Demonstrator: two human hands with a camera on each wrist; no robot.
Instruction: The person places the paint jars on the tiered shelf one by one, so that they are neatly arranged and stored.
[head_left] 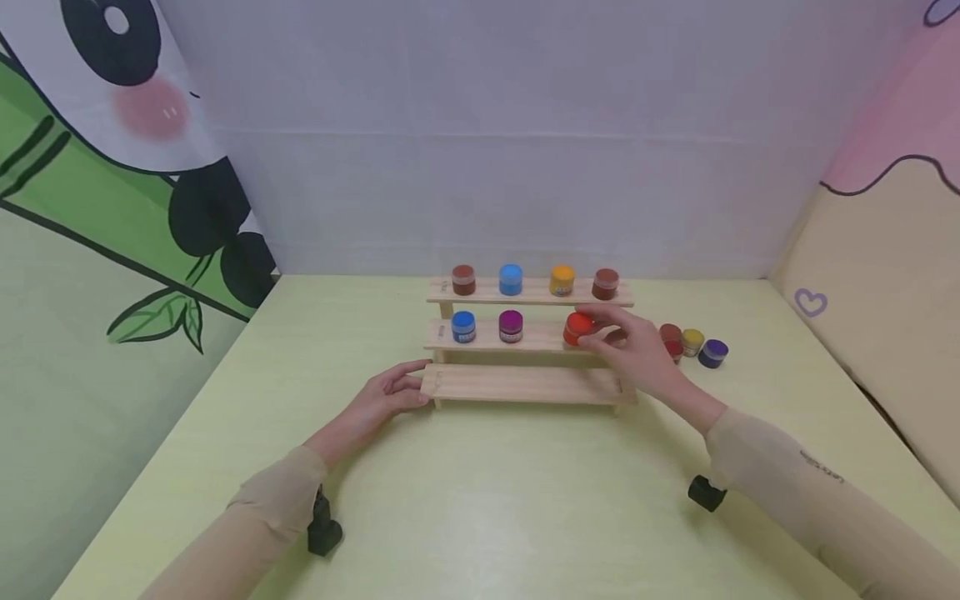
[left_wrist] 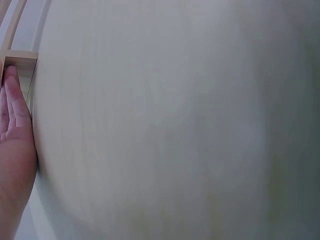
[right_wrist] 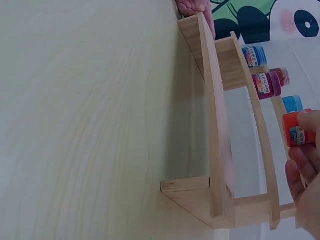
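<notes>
A three-tier wooden rack (head_left: 525, 384) stands on the table. My right hand (head_left: 637, 348) pinches a red-orange paint jar (head_left: 577, 328) at the right part of the middle shelf. In the right wrist view that paint jar (right_wrist: 295, 131) sits between thumb and fingers, its label showing. Whether its base touches the shelf I cannot tell. My left hand (head_left: 382, 396) holds the left end of the bottom shelf, thumb in front and fingers behind. A blue jar (head_left: 463, 327) and a purple jar (head_left: 511, 326) share the middle shelf.
On the top shelf stand a brown jar (head_left: 463, 280), a light blue jar (head_left: 511, 280), a yellow-orange jar (head_left: 562, 281) and a dark red jar (head_left: 605, 284). Right of the rack, a yellow jar (head_left: 692, 342), a dark purple jar (head_left: 713, 353) and reddish jars (head_left: 671, 333) stand on the table.
</notes>
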